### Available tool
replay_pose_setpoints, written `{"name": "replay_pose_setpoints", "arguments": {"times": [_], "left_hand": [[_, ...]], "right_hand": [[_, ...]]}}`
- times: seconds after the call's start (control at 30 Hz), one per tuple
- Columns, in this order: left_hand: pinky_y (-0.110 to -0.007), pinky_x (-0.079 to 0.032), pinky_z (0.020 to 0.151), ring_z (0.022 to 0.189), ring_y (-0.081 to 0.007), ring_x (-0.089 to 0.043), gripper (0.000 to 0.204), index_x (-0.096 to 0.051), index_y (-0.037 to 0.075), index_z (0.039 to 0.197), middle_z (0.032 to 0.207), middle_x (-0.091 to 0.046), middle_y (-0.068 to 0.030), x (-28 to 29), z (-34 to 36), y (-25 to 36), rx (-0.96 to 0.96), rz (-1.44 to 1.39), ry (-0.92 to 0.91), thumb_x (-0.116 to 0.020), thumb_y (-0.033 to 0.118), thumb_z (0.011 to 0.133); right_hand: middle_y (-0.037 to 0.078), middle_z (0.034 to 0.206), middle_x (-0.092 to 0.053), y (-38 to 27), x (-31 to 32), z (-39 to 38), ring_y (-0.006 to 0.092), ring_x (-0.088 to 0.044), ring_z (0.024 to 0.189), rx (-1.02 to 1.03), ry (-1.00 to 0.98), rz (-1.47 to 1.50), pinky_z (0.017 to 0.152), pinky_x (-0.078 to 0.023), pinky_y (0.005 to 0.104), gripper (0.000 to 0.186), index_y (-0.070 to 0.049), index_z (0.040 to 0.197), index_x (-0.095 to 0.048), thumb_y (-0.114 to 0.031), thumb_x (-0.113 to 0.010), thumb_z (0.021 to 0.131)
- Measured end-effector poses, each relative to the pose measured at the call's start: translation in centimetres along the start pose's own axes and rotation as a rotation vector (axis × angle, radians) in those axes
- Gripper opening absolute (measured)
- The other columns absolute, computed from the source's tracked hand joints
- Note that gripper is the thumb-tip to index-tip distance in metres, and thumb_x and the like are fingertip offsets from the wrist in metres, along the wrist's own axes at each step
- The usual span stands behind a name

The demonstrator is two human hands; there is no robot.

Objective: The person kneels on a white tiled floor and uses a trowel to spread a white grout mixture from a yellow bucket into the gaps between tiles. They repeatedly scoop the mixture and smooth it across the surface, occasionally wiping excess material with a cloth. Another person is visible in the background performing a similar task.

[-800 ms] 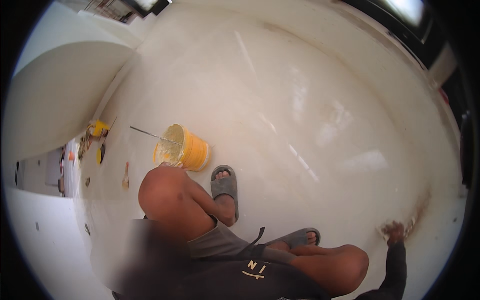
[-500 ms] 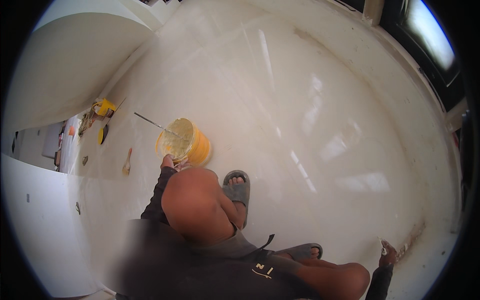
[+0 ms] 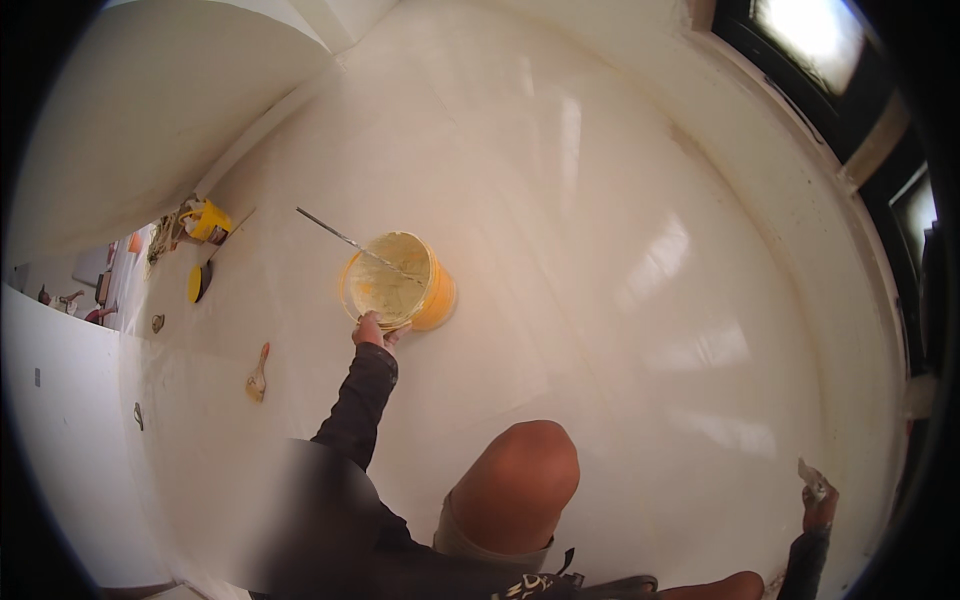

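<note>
My left hand (image 3: 378, 334) grips the near rim of a tilted yellow bucket (image 3: 436, 298), whose inside is coated in pale material. A long metal rod (image 3: 330, 225) rests in it, leaning out to the upper left. My right hand (image 3: 818, 508), low at the right beside the base of the wall, is closed on a small, pale-smeared scraper (image 3: 808, 472); its exact shape is hard to make out. A paintbrush (image 3: 257, 385) lies on the floor left of the bucket.
Another yellow bucket (image 3: 208, 222), a round yellow-and-black object (image 3: 197, 283) and small items lie at the left beside a white wall (image 3: 70, 430). Dark-framed windows (image 3: 810, 45) line the upper right. People (image 3: 65, 300) appear small through the left opening. My bent knee (image 3: 510, 480) is below the bucket.
My left hand has come into fuller view on the bucket rim. My left knee has swung right and down, away from the bucket. My right hand, holding the scraper, has shifted slightly right.
</note>
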State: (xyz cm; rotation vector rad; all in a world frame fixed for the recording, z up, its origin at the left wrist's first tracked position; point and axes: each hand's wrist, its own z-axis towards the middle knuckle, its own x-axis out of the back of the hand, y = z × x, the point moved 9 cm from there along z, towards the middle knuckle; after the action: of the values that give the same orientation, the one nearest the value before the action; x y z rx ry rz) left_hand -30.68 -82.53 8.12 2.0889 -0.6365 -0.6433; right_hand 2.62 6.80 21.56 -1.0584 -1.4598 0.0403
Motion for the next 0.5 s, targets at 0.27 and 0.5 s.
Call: {"name": "replay_pose_setpoints", "arguments": {"times": [0.27,0.5], "left_hand": [[-0.055,-0.058,0.074,0.100,-0.0407,-0.059,0.052,-0.033,-0.002,0.131,0.121,-0.048,-0.0223,-3.4,5.4,0.4,-0.022,-0.067,0.159,-0.051,0.016,0.086],[-0.048,-0.061,0.066,0.091,-0.0448,-0.061,0.056,-0.026,-0.010,0.131,0.125,-0.043,-0.0301,-8.9,11.8,2.8,-0.157,-0.157,0.376,-0.049,0.023,0.092]], "right_hand": [[0.005,0.091,-0.062,-7.7,-0.6,5.7,0.0152,-0.055,0.084,0.002,-0.027,0.130,0.075,-0.046,0.0300,0.036,0.005,0.109,-0.060,-0.013,-0.063,0.078],[-0.001,0.088,-0.057,-15.5,-5.3,13.6,0.0070,-0.050,0.081,0.017,-0.293,-0.011,0.068,-0.044,0.0223,0.029,0.004,0.107,-0.061,-0.010,-0.059,0.081]]}}
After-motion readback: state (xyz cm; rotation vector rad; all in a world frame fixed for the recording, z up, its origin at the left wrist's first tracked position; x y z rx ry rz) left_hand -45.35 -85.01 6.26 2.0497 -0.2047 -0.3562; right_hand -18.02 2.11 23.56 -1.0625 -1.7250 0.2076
